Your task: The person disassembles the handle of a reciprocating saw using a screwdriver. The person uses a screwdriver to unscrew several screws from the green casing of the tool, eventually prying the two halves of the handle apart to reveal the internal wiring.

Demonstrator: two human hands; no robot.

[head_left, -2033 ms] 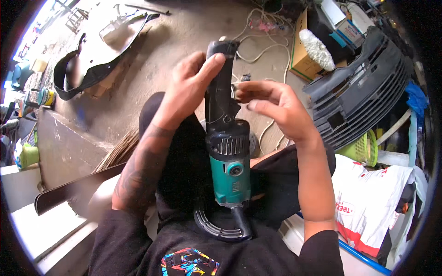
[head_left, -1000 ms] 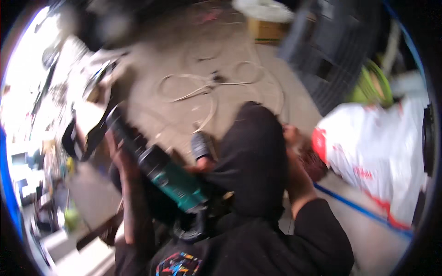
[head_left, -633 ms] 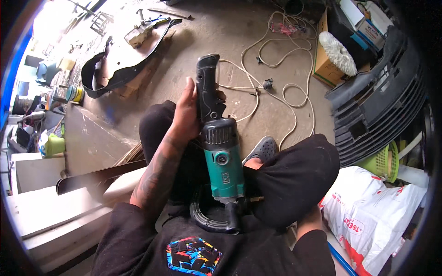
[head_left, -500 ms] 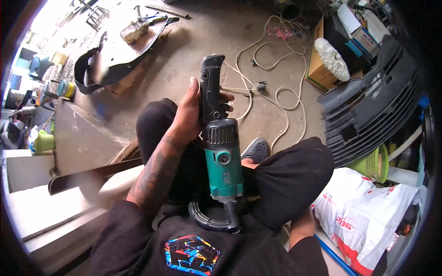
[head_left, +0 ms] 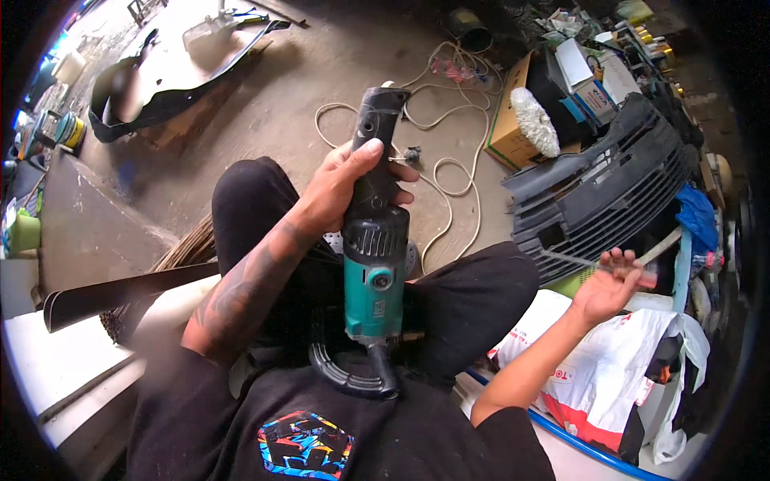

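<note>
A green and black power polisher (head_left: 375, 301) rests in my lap, its black rear handle pointing away from me. My left hand (head_left: 341, 183) grips that handle, thumb across the top and fingers round its right side. At the polisher's near end, a curved black grip (head_left: 349, 379) lies against my shirt. Out to the right, my right hand (head_left: 607, 290) is raised above a white plastic bag (head_left: 553, 341). Its curled fingers hold a thin screwdriver (head_left: 573, 258), slightly blurred, with the shaft pointing left and a reddish handle end showing beyond the fingers.
A pale cord (head_left: 479, 180) loops over the concrete floor ahead. To the right are a black slatted car grille (head_left: 605, 192) and a cardboard box (head_left: 505, 120) with a fluffy white polishing pad (head_left: 535, 122) against it. A black car panel (head_left: 120, 120) lies far left. A blue tube (head_left: 577, 446) runs lower right.
My right hand has come up from beside my right thigh, bringing the screwdriver into view. My left thumb now lies over the polisher's handle. The whole view has shifted rightward.
</note>
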